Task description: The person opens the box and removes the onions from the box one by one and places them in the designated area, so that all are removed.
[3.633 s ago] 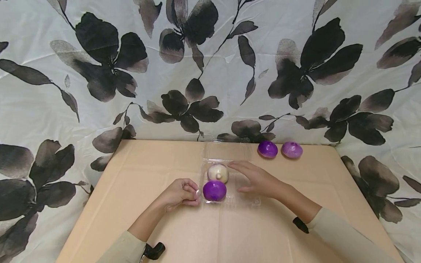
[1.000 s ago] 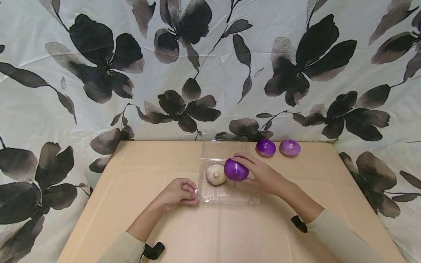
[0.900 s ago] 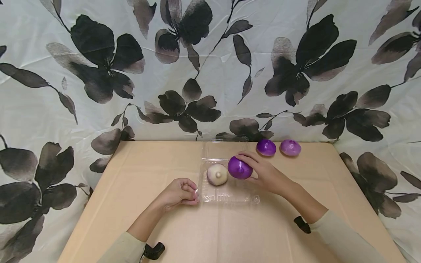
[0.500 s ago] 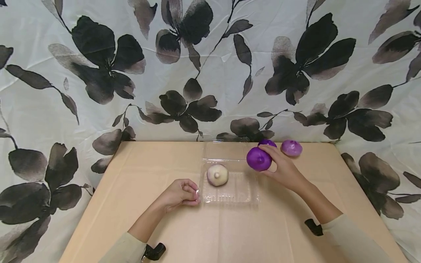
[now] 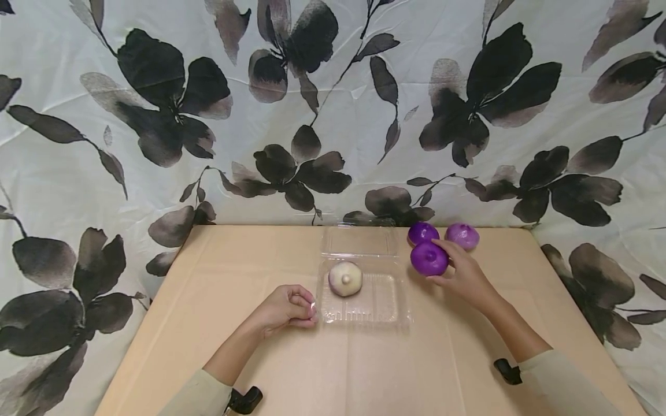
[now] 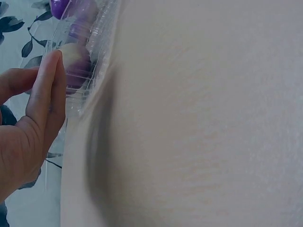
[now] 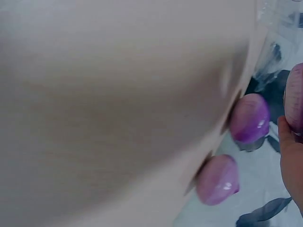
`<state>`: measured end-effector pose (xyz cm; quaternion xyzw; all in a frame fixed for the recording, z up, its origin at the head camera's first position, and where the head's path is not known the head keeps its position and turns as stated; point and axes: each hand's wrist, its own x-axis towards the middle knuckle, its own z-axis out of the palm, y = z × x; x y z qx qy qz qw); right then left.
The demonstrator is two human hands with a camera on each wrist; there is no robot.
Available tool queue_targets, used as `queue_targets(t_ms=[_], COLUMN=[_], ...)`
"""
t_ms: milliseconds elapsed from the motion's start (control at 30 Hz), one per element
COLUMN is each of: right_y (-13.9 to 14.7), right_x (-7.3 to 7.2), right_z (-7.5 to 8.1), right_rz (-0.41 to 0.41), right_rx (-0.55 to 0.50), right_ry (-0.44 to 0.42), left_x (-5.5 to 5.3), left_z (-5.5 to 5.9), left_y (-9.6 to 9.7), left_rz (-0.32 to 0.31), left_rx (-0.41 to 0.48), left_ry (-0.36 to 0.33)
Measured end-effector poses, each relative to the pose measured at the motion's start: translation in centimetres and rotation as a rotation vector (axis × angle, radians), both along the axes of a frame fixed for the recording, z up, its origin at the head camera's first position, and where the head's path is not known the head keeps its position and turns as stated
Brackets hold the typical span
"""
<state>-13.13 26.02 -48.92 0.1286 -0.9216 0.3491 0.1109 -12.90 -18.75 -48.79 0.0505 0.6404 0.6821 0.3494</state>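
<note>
In the head view a clear plastic clamshell container (image 5: 380, 297) lies with its lid folded back. One pale onion (image 5: 346, 279) sits in its left side. My left hand (image 5: 286, 309) pinches the container's left edge between thumb and fingers; the left wrist view shows the fingertips (image 6: 56, 59) against its clear wall. To the right of the container, my right hand (image 5: 465, 277) grips a purple onion (image 5: 429, 259), held in front of two others. Those are a dark purple onion (image 5: 422, 233) and a lighter purple onion (image 5: 462, 236), both resting near the board's back edge.
A tan cardboard surface (image 5: 250, 254) lies under everything. Behind it hangs white cloth (image 5: 364, 133) with a dark floral print. The container's lid (image 5: 359, 241) reaches almost to the back edge.
My right hand has lifted a purple onion out of the container and carried it right, towards the two onions at the back. My left hand has stayed at the container's edge.
</note>
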Motion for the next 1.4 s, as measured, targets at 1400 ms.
queue_targets(t_ms=[1400], right_y=[2.2], right_x=[-3.3], right_z=[-4.4], right_rz=[-0.028], right_rx=[0.036], right_ry=[-0.200], left_x=[-0.8], left_z=[-0.1], left_y=[1.4], left_rz=[0.038], left_rx=[-0.003], left_ry=[0.007])
